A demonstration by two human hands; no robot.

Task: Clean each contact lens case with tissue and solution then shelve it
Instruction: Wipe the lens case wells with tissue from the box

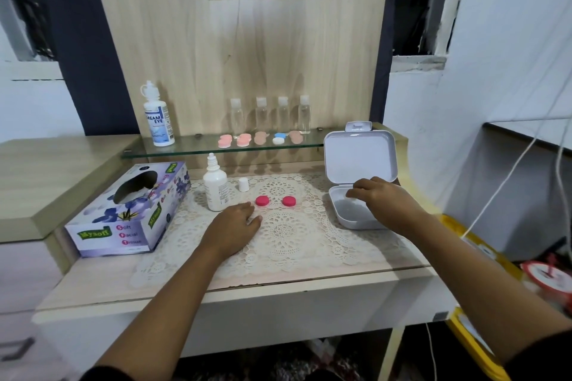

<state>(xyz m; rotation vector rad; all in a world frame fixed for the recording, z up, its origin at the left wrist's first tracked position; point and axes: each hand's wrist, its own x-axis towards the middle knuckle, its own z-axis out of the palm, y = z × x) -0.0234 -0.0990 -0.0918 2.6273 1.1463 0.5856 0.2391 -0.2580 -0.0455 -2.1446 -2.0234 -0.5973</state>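
**Left hand** (238, 221): lies flat and released on the lace mat (288, 244), holding nothing. Its fingertips are just beside the red caps (262, 200), probably waiting to take them up.

**Right hand** (380, 201): reaches into the base of the open white box (356, 221) with fingers bent downward. Whether they pinch anything cannot be told. It is likely fetching the next piece.

**Red caps**: two, lying apart on the mat. They appear to be the lids of a case under cleaning, with no case body visible beside them.

**Solution bottle** (215, 185): stands upright near the left hand. Its cap (243, 184) is off and stands close by, leaving the bottle ready to drip.

**Tissue box** (130, 210): sits at the left of the worktop (123, 286), within easy reach.

**Glass shelf** (185, 150): carries five lens cases (261, 137) in a row, judged already cleaned, in front of four clear bottles (261, 114).
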